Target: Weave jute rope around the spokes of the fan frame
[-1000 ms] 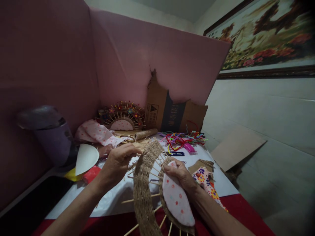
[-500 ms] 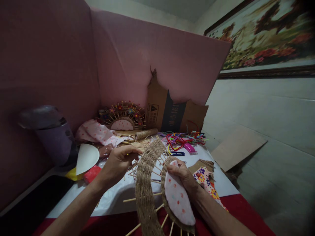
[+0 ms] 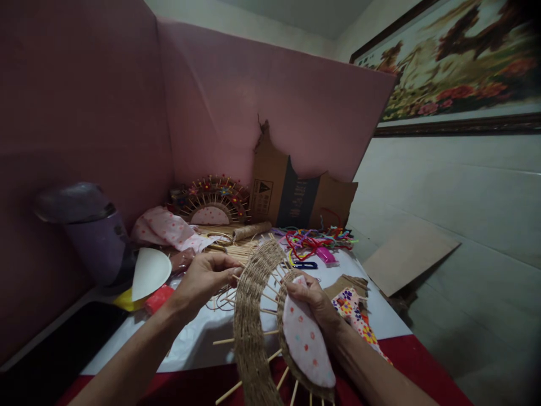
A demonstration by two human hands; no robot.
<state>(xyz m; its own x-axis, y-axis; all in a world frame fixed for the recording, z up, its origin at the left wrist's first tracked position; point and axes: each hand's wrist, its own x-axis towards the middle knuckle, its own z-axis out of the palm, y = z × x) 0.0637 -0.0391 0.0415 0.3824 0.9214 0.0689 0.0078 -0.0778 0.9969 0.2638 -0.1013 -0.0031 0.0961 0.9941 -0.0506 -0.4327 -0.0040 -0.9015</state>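
A pink partition board [image 3: 262, 96] fills the view from nine to one o'clock, with a framed floral picture [image 3: 456, 62] on the wall at two o'clock. Below them runs the worktop [image 3: 198, 344], covered in white with a red cloth along its near edge. A lidded purple container [image 3: 93, 237] stands at nine o'clock, and a torn cardboard box [image 3: 296, 194] leans against the board at twelve. At six o'clock, a half-round woven fan [image 3: 249, 327] of jute twine wound over wooden skewers is held upright above the near edge of the worktop. Its centre is a pink spotted fabric pad [image 3: 306, 344]. The right hand [image 3: 315, 301] is closed over the top of that pad, thumb in front and fingers behind. The left hand [image 3: 203, 282] has its fingertips pressed together, pinching a jute strand at the fan's outer rim, with loose twine looping just below. A finished beaded fan [image 3: 211, 200] rests at eleven o'clock, just behind a pink dotted cloth [image 3: 164, 228]. A white paper half-disc [image 3: 147, 272] lies at ten o'clock. Bright pipe cleaners [image 3: 315, 238] sit at one o'clock, and a twine spool [image 3: 251, 230] lies at twelve.
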